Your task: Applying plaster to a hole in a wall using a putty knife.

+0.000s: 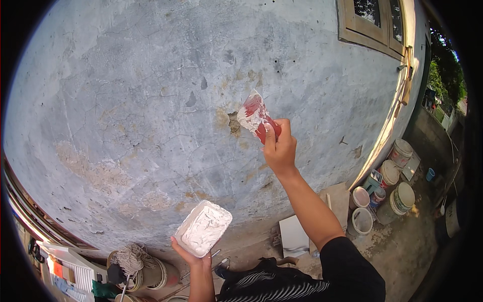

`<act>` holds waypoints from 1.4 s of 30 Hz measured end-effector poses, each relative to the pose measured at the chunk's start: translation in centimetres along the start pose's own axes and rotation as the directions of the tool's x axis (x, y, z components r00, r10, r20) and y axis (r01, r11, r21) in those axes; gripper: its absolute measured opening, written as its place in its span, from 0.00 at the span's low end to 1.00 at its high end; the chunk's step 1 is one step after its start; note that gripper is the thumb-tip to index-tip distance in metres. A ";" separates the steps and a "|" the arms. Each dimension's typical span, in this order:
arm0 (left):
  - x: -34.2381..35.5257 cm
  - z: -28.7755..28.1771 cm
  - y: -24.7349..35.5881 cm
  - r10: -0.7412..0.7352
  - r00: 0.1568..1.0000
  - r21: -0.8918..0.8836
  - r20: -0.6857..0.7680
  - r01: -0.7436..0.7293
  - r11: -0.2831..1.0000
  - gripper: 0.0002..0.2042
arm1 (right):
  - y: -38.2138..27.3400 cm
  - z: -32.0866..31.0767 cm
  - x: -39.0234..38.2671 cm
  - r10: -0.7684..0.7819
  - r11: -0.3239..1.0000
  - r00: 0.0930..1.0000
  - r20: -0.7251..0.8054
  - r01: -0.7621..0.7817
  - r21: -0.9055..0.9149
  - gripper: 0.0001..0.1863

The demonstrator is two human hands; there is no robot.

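My right hand [279, 149] is closed round the handle of a red putty knife [253, 111], its broad blade smeared with white filler. The blade is up close to the wall [166, 90], just right of a hole [234, 124] where the plaster has broken away; whether it touches the wall I cannot tell. Lower down, my left hand [192, 256] grips a rectangular white tub [205, 227] from below, its fingers partly hidden. White paste fills the tub, its surface ridged and scraped. The blue-grey wall is cracked, stained and flaking in patches.
A wooden-framed window [372, 22] is at the upper right. Several paint buckets [361, 221] stand along the wall's foot on the right. At lower left, a string mop [135, 257] rests on buckets. A white board [294, 236] leans low against the wall.
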State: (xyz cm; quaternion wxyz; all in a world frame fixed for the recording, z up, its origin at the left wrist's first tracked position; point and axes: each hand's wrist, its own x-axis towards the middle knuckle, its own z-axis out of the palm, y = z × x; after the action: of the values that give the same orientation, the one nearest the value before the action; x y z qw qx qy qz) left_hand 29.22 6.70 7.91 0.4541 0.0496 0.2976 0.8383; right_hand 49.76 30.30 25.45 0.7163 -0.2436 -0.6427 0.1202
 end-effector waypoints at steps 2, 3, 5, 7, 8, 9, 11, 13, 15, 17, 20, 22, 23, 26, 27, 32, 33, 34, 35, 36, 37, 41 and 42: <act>0.2 0.0 0.1 0.007 1.000 0.016 0.007 -0.007 1.000 0.44 | -0.1 0.5 0.0 0.007 1.000 1.000 -0.026 -0.006 0.019 0.05; 0.2 -0.1 0.2 0.009 1.000 0.034 0.019 -0.010 0.999 0.44 | -0.1 0.4 0.0 0.011 1.000 1.000 -0.026 -0.011 0.016 0.05; 0.0 -0.2 -0.1 0.000 1.000 0.005 0.015 0.000 1.000 0.44 | -0.2 0.2 0.1 0.037 0.999 0.996 0.081 -0.035 -0.025 0.05; 0.1 -0.1 -0.3 0.000 1.000 -0.030 0.015 0.001 1.000 0.44 | -0.2 0.2 0.0 0.033 0.999 0.999 0.004 -0.033 0.006 0.05; 0.0 -0.1 -0.3 -0.005 1.000 -0.015 0.019 0.005 1.000 0.44 | 0.2 0.4 0.0 0.006 1.000 1.000 -0.001 -0.006 0.004 0.05; 0.0 -0.1 -0.2 -0.011 1.000 0.002 0.021 0.011 1.000 0.44 | 0.2 0.5 -0.1 -0.019 1.000 1.000 -0.006 0.019 0.001 0.05; -0.4 0.1 -0.2 -0.010 1.000 -0.008 0.011 0.010 1.000 0.44 | 0.0 0.2 -0.1 -0.018 1.000 0.999 -0.029 0.018 0.014 0.05; -0.3 0.0 -0.1 -0.006 1.000 -0.021 0.002 0.006 1.000 0.44 | -0.4 -0.2 0.2 -0.021 0.999 0.997 -0.078 0.024 0.039 0.05; 0.1 -0.7 0.1 0.005 1.000 0.013 0.007 -0.005 1.000 0.45 | 0.4 0.1 0.1 0.001 0.999 1.000 -0.002 -0.002 -0.039 0.05; 0.0 -0.9 0.2 0.003 1.000 0.018 -0.010 -0.003 1.000 0.45 | 1.0 -0.3 0.2 -0.020 1.000 1.000 -0.015 0.019 -0.016 0.07; 0.0 -0.8 0.2 0.018 1.000 0.027 -0.019 -0.017 0.999 0.45 | 2.0 -0.2 0.1 -0.011 1.000 0.998 -0.057 0.011 0.009 0.08; 0.0 -0.9 0.3 0.034 0.999 0.035 -0.016 -0.033 0.999 0.45 | 1.8 -0.2 0.2 -0.010 1.000 0.998 -0.062 0.010 0.011 0.08; -0.1 -1.0 0.4 0.027 1.000 0.026 -0.012 -0.027 0.999 0.45 | 1.5 -0.4 0.2 0.051 0.998 0.997 -0.050 -0.050 0.028 0.06; -0.4 -0.3 0.4 0.016 1.000 0.034 -0.017 -0.016 0.999 0.45 | 1.6 -0.4 0.2 0.085 0.996 0.996 -0.040 -0.085 0.012 0.05; -0.6 0.0 0.4 0.020 0.999 0.049 -0.034 -0.018 0.999 0.44 | 1.7 -0.2 0.2 0.062 0.998 0.997 -0.035 -0.063 -0.012 0.06; -0.8 0.6 0.2 0.019 0.999 0.042 -0.031 -0.018 0.999 0.44 | 1.6 -0.8 0.5 -0.007 0.998 1.000 -0.017 0.006 -0.055 0.05; -0.9 0.6 0.1 0.022 0.999 0.037 -0.025 -0.021 0.999 0.44 | 1.7 -0.6 0.5 -0.039 0.998 0.999 -0.034 0.037 -0.060 0.05; -1.0 0.7 0.0 0.021 0.999 0.035 -0.026 -0.020 0.999 0.44 | 1.8 -0.5 0.5 -0.071 0.996 0.996 -0.052 0.068 -0.066 0.05; -1.1 0.8 0.0 0.011 1.000 0.038 -0.028 -0.010 0.999 0.44 | 1.9 -0.4 0.6 -0.072 0.995 0.996 -0.050 0.068 -0.067 0.05; -1.2 0.9 0.1 0.000 1.000 0.043 -0.030 0.001 0.999 0.44 | 1.4 -0.1 0.9 0.104 0.993 0.993 -0.063 -0.100 0.059 0.06; -1.3 0.7 0.0 -0.001 1.000 0.043 -0.031 0.002 0.999 0.44 | 0.9 0.3 1.0 0.276 0.947 0.960 -0.054 -0.262 0.185 0.07; -1.0 0.1 -0.2 0.026 1.000 0.011 -0.007 -0.025 1.000 0.44 | 1.4 1.4 0.0 0.218 0.959 0.971 -0.100 -0.194 0.205 0.08; -1.0 0.0 -0.1 0.026 1.000 -0.004 0.001 -0.026 1.000 0.44 | 1.5 1.1 0.2 0.221 0.959 0.973 -0.072 -0.204 0.198 0.08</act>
State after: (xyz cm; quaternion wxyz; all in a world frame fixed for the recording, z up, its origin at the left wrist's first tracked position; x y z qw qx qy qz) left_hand 29.87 5.96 8.00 0.4436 0.0532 0.2951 0.8446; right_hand 48.96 31.90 24.95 0.7484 -0.2475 -0.5643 0.2455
